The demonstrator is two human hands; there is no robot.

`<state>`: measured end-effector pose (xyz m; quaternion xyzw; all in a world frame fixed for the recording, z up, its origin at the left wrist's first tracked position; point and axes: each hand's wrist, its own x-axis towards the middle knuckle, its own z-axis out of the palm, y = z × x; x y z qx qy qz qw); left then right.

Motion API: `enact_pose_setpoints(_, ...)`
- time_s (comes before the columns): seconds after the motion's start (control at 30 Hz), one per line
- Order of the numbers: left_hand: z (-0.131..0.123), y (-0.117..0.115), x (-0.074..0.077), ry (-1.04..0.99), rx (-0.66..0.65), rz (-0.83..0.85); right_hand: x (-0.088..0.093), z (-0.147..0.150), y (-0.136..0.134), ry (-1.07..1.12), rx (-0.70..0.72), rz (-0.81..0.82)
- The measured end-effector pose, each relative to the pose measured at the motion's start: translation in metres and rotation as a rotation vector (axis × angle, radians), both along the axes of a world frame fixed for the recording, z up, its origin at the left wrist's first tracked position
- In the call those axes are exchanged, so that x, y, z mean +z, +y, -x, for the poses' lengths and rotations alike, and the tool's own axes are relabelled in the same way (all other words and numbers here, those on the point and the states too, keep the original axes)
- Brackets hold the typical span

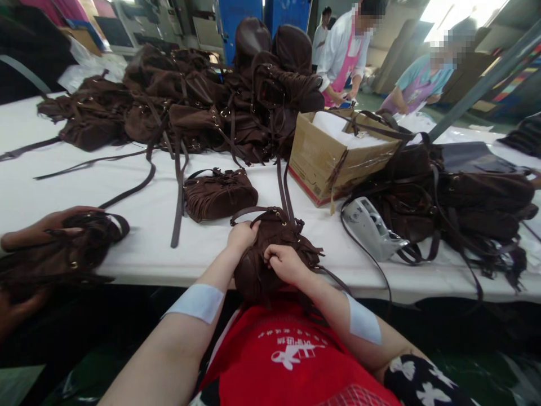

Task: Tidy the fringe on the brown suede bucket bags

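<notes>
A dark brown fringed handbag (249, 276) rests at the table's front edge, against my red apron, its long strap running away up the table. My left hand (244, 235) is closed on the bag's upper left side by the handle. On the front of the bag lies my right hand (284, 263), fingers curled against the fringe; what is pinched there, if anything, is too small to make out. A second brown fringed bag (222, 194) lies on the white tabletop just beyond my left hand.
A large heap of brown bags (203, 107) covers the back of the table. Right of centre stands a cardboard box (325, 169), with a grey tape dispenser (369, 228) and more bags (477, 197) beside it. At left, another person's hands hold a bag (80, 242). Co-workers stand behind.
</notes>
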<state>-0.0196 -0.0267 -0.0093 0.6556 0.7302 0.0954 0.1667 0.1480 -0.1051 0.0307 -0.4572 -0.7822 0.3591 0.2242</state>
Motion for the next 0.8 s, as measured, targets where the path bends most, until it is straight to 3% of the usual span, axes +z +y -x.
enact_pose_setpoints(0.13,0.001,0.001,-0.001,-0.006,-0.006,0.006,0.022,-0.018,-0.027,-0.237,0.208,-0.041)
enact_pose_setpoints(0.27,0.001,0.001,-0.001,-0.012,-0.005,0.016,0.047,-0.030,-0.053,-0.167,0.509,0.008)
enact_pose_setpoints(0.33,0.001,0.001,0.000,-0.012,-0.005,0.021,0.055,-0.028,-0.054,-0.088,0.421,-0.035)
enact_pose_setpoints(0.4,0.000,0.001,0.001,-0.011,-0.005,0.025,0.054,-0.019,-0.044,-0.043,0.200,-0.139)
enact_pose_setpoints(0.47,0.000,0.001,0.002,-0.009,-0.006,0.027,0.045,-0.006,-0.028,-0.033,0.007,-0.238)
enact_pose_setpoints(0.53,0.000,0.001,0.001,-0.007,-0.007,0.027,0.032,0.009,-0.010,-0.065,-0.093,-0.282)
enact_pose_setpoints(0.67,0.001,0.001,0.000,-0.002,0.001,0.022,0.005,0.025,0.010,-0.202,-0.109,-0.271)
enact_pose_setpoints(0.8,0.000,0.001,0.000,-0.002,0.010,0.013,-0.009,0.019,0.015,-0.220,-0.085,-0.306)
